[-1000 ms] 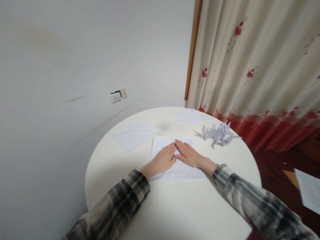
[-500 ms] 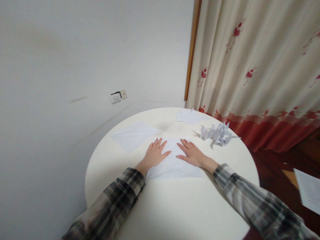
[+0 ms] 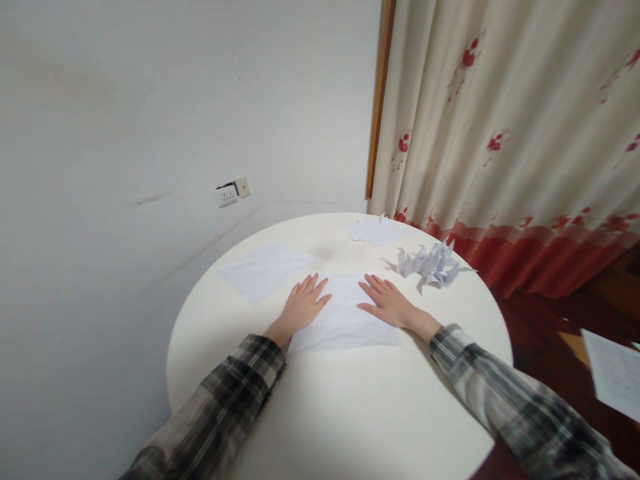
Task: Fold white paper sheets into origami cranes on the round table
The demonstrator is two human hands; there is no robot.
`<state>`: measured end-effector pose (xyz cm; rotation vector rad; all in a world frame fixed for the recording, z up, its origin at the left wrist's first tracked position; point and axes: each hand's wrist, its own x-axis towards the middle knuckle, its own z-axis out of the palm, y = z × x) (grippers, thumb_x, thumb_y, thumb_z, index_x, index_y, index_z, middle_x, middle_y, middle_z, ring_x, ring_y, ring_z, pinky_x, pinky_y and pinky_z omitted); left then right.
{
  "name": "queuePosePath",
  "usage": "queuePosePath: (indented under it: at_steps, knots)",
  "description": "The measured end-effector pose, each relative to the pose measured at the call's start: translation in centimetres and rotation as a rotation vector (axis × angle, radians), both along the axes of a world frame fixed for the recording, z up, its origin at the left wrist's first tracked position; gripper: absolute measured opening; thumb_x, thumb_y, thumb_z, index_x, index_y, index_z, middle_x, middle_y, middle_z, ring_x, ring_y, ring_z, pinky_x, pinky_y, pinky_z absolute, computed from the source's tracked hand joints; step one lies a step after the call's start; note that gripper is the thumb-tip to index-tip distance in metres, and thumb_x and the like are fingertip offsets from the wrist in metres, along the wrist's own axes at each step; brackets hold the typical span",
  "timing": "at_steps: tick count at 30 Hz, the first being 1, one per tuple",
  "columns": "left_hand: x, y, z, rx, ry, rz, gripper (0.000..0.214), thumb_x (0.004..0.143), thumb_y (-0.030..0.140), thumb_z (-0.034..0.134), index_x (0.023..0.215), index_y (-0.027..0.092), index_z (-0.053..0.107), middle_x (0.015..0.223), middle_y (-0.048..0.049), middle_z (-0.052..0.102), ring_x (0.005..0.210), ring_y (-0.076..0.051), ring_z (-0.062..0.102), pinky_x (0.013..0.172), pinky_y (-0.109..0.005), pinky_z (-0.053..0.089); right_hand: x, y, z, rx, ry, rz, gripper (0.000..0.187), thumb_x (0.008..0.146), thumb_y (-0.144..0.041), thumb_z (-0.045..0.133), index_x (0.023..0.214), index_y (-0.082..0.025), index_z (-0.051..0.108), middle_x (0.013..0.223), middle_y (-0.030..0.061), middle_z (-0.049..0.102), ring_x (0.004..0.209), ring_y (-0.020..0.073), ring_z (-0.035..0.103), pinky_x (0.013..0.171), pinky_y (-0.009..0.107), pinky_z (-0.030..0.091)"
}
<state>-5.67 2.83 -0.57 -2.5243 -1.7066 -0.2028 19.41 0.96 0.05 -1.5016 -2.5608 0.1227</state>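
Observation:
A white sheet of paper (image 3: 344, 319) lies flat in the middle of a round white table (image 3: 350, 413). My left hand (image 3: 301, 305) rests palm down on the sheet's left edge, fingers stretched out. My right hand (image 3: 388, 303) presses flat on the sheet's right part, fingers spread. Neither hand holds anything. Both arms wear plaid sleeves.
Another white sheet (image 3: 264, 269) lies at the table's left. A cluster of folded paper figures (image 3: 429, 263) sits at the right, with more paper (image 3: 374, 230) at the far edge. A curtain (image 3: 500, 133) hangs right, a wall socket (image 3: 229, 193) on the left wall. Paper (image 3: 613, 373) lies on the floor.
My hands, first side by side at the sheet's middle, have slid apart toward its left and right edges. The view has shifted slightly.

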Motion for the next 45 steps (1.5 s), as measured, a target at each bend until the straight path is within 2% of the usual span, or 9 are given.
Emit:
queuePosePath:
  at_steps: [4, 7, 11, 15, 20, 25, 29, 33, 45]
  knots:
    - [0.4, -0.1, 0.3, -0.009, -0.003, 0.023, 0.063, 0.084, 0.060, 0.023, 0.135, 0.024, 0.031, 0.144, -0.0088, 0.026, 0.133, -0.026, 0.020, 0.106, -0.046, 0.017, -0.1, 0.0, 0.1, -0.014, -0.004, -0.004, 0.073, 0.082, -0.066, 0.017, 0.139, -0.020, 0.025, 0.147, 0.0094, 0.016, 0.135, 0.0256, 0.014, 0.107, 0.046, 0.016]
    - [1.1, -0.2, 0.5, -0.017, -0.008, 0.045, 0.080, 0.076, 0.070, 0.028, 0.134, 0.016, 0.034, 0.142, -0.0149, 0.028, 0.132, -0.029, 0.022, 0.106, -0.044, 0.018, -0.4, 0.1, 0.4, -0.034, -0.005, -0.008, 0.074, 0.082, -0.066, 0.018, 0.139, -0.020, 0.025, 0.147, 0.0094, 0.016, 0.135, 0.0252, 0.013, 0.107, 0.045, 0.015]
    - [1.8, -0.7, 0.5, 0.042, -0.031, 0.059, 0.080, 0.078, 0.067, 0.029, 0.132, 0.008, 0.035, 0.141, -0.0190, 0.028, 0.132, -0.030, 0.021, 0.107, -0.043, 0.017, -0.7, 0.1, 0.8, -0.064, 0.006, -0.017, 0.074, 0.081, -0.066, 0.021, 0.138, -0.020, 0.025, 0.147, 0.0095, 0.016, 0.135, 0.0251, 0.012, 0.108, 0.045, 0.014]
    - [2.0, -1.0, 0.6, 0.047, -0.110, -0.157, 0.060, 0.086, 0.051, 0.030, 0.132, 0.014, 0.034, 0.142, -0.0118, 0.029, 0.132, -0.021, 0.025, 0.107, -0.036, 0.022, -0.7, 0.1, 0.9, -0.067, 0.034, -0.025, 0.073, 0.080, -0.066, 0.025, 0.137, -0.020, 0.029, 0.146, 0.0101, 0.019, 0.135, 0.0258, 0.014, 0.107, 0.045, 0.014]
    - [2.1, -1.8, 1.1, -0.066, -0.149, -0.438, 0.047, 0.091, 0.039, 0.023, 0.135, 0.022, 0.029, 0.143, -0.0027, 0.030, 0.132, -0.012, 0.024, 0.108, -0.029, 0.020, -0.5, 0.3, 0.5, -0.047, 0.067, -0.020, 0.072, 0.080, -0.066, 0.027, 0.136, -0.021, 0.031, 0.146, 0.0099, 0.020, 0.134, 0.0258, 0.015, 0.107, 0.046, 0.016]
    - [2.4, -2.8, 1.4, -0.117, -0.101, -0.425, 0.062, 0.086, 0.056, 0.025, 0.137, 0.020, 0.024, 0.146, -0.0064, 0.022, 0.134, -0.017, 0.018, 0.108, -0.034, 0.016, -0.6, 0.1, 0.5, 0.009, 0.079, -0.003, 0.069, 0.082, -0.062, 0.030, 0.135, -0.018, 0.032, 0.145, 0.0116, 0.023, 0.134, 0.0261, 0.016, 0.107, 0.047, 0.015]
    - [2.5, -2.8, 1.3, -0.102, -0.078, -0.412, 0.068, 0.083, 0.061, 0.024, 0.137, 0.019, 0.025, 0.146, -0.0080, 0.022, 0.135, -0.019, 0.016, 0.108, -0.035, 0.015, -1.3, -0.4, 0.4, 0.104, 0.136, 0.065, 0.060, 0.087, -0.051, 0.032, 0.135, -0.016, 0.033, 0.143, 0.0120, 0.028, 0.133, 0.0236, 0.020, 0.108, 0.045, 0.016]
    - [2.5, -2.5, 1.0, -0.090, -0.085, -0.373, 0.070, 0.082, 0.062, 0.027, 0.137, 0.019, 0.025, 0.146, -0.0103, 0.021, 0.134, -0.021, 0.017, 0.108, -0.037, 0.016, -2.0, -0.8, 0.1, 0.048, 0.170, 0.144, 0.062, 0.087, -0.051, 0.033, 0.135, -0.013, 0.032, 0.142, 0.0133, 0.030, 0.132, 0.0231, 0.024, 0.107, 0.042, 0.022]
    - [2.2, -1.6, 0.3, -0.109, -0.112, -0.282, 0.068, 0.084, 0.060, 0.023, 0.138, 0.018, 0.023, 0.145, -0.0085, 0.023, 0.134, -0.020, 0.020, 0.107, -0.038, 0.017, -1.9, -0.8, 0.2, 0.001, 0.129, 0.127, 0.061, 0.087, -0.052, 0.030, 0.135, -0.016, 0.033, 0.143, 0.0110, 0.026, 0.133, 0.0231, 0.021, 0.107, 0.043, 0.021]
